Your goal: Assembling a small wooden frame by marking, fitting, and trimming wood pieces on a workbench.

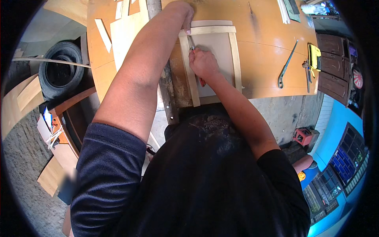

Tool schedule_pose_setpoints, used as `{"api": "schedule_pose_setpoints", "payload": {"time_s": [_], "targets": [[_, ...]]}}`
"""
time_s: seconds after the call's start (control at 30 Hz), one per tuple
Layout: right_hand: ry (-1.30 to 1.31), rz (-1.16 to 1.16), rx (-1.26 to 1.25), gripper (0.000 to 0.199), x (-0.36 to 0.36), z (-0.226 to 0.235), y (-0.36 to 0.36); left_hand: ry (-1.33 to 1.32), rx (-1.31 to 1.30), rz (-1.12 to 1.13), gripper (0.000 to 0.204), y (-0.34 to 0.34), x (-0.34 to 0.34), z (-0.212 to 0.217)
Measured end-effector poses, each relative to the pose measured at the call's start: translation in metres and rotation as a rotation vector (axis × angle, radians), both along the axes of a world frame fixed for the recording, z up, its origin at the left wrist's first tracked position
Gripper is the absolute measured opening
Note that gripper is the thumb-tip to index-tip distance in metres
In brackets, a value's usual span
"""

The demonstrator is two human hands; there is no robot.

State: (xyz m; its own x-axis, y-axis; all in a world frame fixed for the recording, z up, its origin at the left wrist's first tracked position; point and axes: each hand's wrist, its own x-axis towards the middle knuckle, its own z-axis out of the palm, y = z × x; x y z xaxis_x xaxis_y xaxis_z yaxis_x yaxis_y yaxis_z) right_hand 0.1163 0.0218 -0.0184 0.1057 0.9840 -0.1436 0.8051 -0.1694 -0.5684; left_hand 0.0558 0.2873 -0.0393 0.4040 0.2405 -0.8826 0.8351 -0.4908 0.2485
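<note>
A small rectangular wooden frame [235,59] of pale strips lies around a light thin panel [219,45] on the orange-brown tabletop in front of me. My left hand [184,15] is at the frame's far left corner, its fingers closed down on the strip there; part of the hand is turned away. Inside the left strip, my right hand [204,63] grips a red-handled utility knife [202,82]. The knife's tip points away from me, along the inner edge of that strip near the far left corner. My right fingers cover most of its handle.
A worn bar [167,94] runs along the frame's left. Pale boards and a loose strip [103,35] lie farther left. To the right are a thin teal tool [287,65] with a ring end, a hammer [307,71] and a yellow tool [314,57]. Tires [61,71] stand beyond the table's left edge.
</note>
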Motion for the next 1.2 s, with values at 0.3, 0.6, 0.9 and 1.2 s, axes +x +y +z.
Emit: {"api": "schedule_pose_setpoints", "payload": {"time_s": [0.3, 0.6, 0.9, 1.2], "targets": [[-0.013, -0.059, -0.107, 0.035, 0.006, 0.004, 0.000, 0.033, 0.121, -0.026, 0.048, -0.022, 0.019, 0.035], [-0.062, -0.023, -0.158, 0.037, -0.003, 0.008, 0.006, -0.118, 0.106, 0.057, 0.048, -0.025, -0.010, 0.028], [0.492, -0.326, -0.066, 0.036, 0.061, 0.042, -0.051, -0.424, 0.386, 0.105, 0.048, -0.063, -0.038, 0.050], [0.570, -0.635, -0.119, 0.037, 0.194, 0.043, -0.177, -0.656, 0.588, 0.780, 0.041, -0.122, -0.079, 0.055]]}}
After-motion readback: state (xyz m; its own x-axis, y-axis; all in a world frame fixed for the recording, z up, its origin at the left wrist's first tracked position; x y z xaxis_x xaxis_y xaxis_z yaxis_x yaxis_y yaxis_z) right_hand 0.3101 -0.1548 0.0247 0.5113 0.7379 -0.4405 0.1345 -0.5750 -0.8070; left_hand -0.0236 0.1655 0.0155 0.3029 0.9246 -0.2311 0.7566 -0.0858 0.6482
